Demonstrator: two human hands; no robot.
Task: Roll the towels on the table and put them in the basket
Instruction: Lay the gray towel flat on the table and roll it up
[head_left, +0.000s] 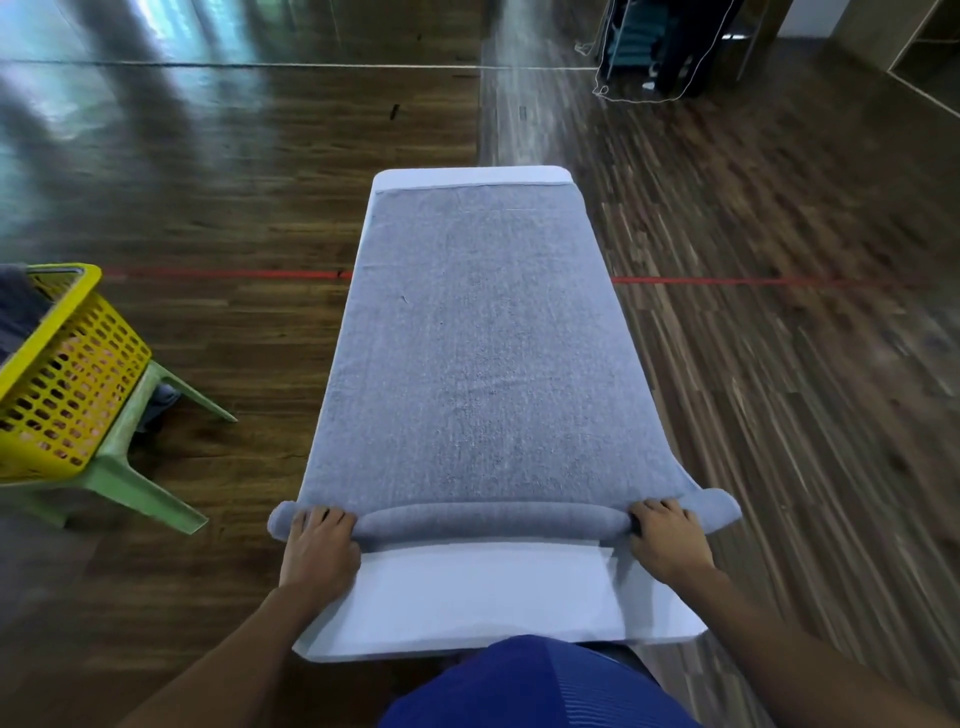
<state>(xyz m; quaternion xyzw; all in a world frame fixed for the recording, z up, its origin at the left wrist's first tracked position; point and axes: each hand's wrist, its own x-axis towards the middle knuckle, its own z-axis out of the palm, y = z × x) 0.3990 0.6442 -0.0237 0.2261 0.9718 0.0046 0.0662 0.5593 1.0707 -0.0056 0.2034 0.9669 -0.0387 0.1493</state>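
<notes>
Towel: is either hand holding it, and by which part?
Both grip the grey towel at its rolled near end: left hand toward the roll's left end, right hand toward the right.

A narrow white table (483, 597) stood lengthwise on a dark wooden plank floor (234, 182). A gray towel (478, 338) lay flat on it, covering nearly its full width and reaching almost to the far edge, where a thin strip of white top showed. The towel's near end was rolled into a tight tube (493, 522) lying crosswise, its 2 ends sticking out past the table's long sides. Nearer than the roll, the white tabletop showed again. On the floor to the left, well apart from the table, stood a green plastic stool (140, 483) carrying a yellow perforated basket (62, 384). 1 red line (727, 281) ran across the floor, passing under the table.
</notes>
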